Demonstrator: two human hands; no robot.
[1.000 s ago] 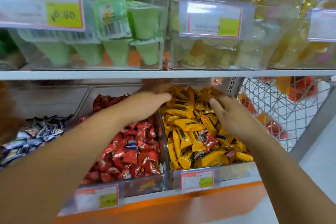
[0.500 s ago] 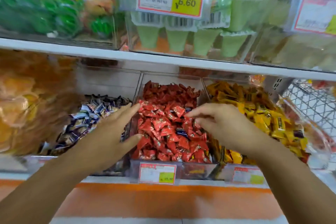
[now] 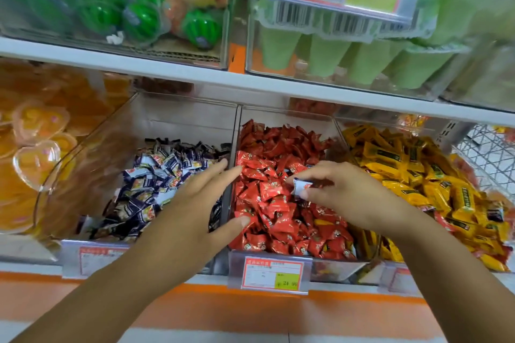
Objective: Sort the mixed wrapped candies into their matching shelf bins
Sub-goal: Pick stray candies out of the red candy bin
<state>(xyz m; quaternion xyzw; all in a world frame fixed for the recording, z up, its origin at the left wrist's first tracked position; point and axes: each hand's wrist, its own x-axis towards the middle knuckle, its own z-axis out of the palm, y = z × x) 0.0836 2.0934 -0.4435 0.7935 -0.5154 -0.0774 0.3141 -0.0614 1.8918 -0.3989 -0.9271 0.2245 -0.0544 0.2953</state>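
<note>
Pinching a blue-and-white candy (image 3: pixel 302 186) just above the red candies (image 3: pixel 267 203) in the middle bin (image 3: pixel 331 269).
Right hand (image 3: pixel 348 198) grips it between thumb and fingertips; wrapper half covered by the fingers, print unreadable. Left hand (image 3: pixel 195 209) flat, fingers spread, holding nothing, lying across the clear divider between the blue-and-white candies (image 3: pixel 150 186) and the red ones; contact with them cannot be told. Hands near, not touching. Yellow candies (image 3: pixel 404 172) to the right, their bin cut off by the frame edge, a few red wrappers among them. Price tag (image 3: pixel 271 276) on the middle bin's front: small print blurred.
</note>
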